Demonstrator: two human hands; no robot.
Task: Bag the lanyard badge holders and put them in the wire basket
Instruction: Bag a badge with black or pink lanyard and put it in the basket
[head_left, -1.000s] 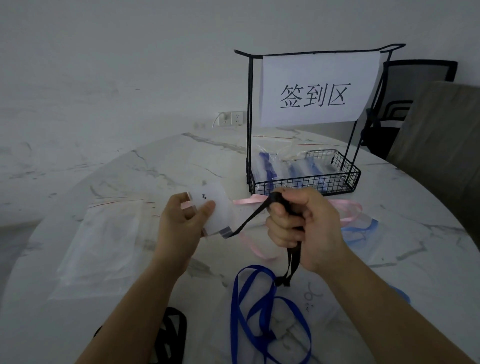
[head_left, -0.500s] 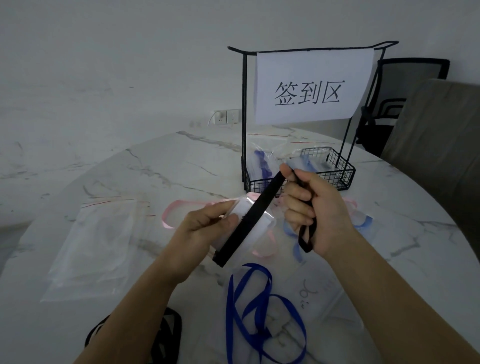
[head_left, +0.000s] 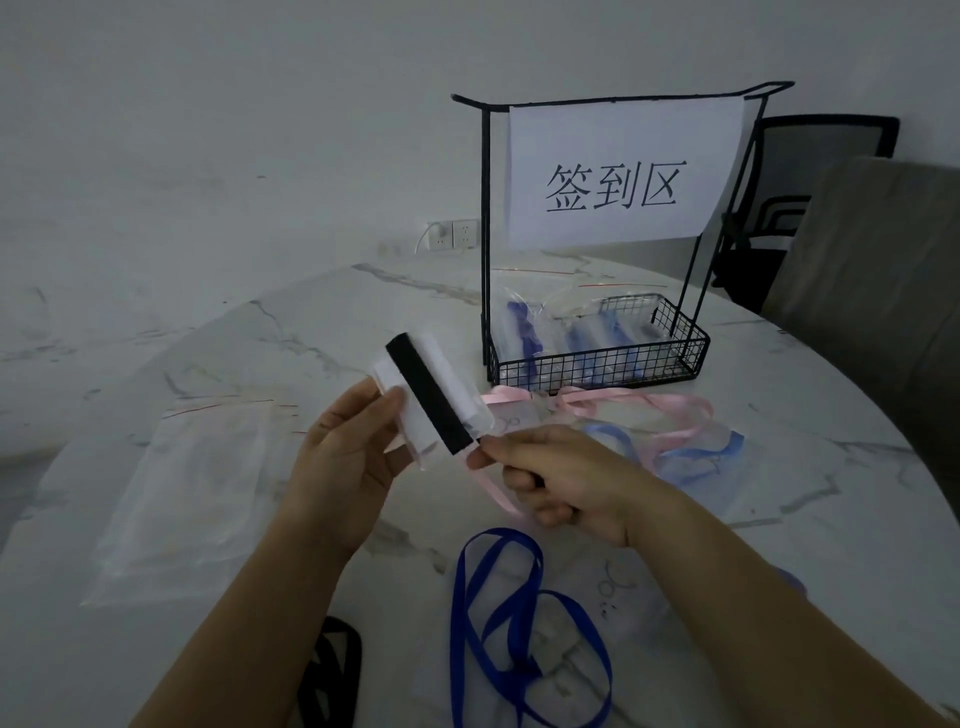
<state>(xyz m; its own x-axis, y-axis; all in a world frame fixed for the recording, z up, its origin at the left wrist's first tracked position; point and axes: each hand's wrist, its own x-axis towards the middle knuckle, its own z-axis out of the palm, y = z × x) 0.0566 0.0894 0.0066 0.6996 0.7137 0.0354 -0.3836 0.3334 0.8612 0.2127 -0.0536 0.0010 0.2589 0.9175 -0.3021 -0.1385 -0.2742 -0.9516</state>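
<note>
My left hand (head_left: 343, 462) holds a clear badge holder (head_left: 415, 410) with a white card in it, raised above the table. A black lanyard strap (head_left: 428, 395) lies wrapped diagonally across the holder. My right hand (head_left: 561, 478) pinches the strap's lower end at the holder's corner, fingers closed. The black wire basket (head_left: 597, 364) stands behind, on the table, with several bagged blue lanyards inside. A stack of clear bags (head_left: 192, 488) lies to the left.
A blue lanyard with holder (head_left: 519, 623) lies near me, a pink lanyard (head_left: 597, 405) and a bagged blue one (head_left: 696, 457) lie before the basket. A black lanyard (head_left: 332, 670) sits at the near edge. A paper sign (head_left: 618, 176) hangs on the basket frame. Chairs (head_left: 831, 218) stand at the right.
The black strap has been wound across the badge holder. My right hand dropped from above the holder to its lower corner, and my left hand lifted and turned the holder.
</note>
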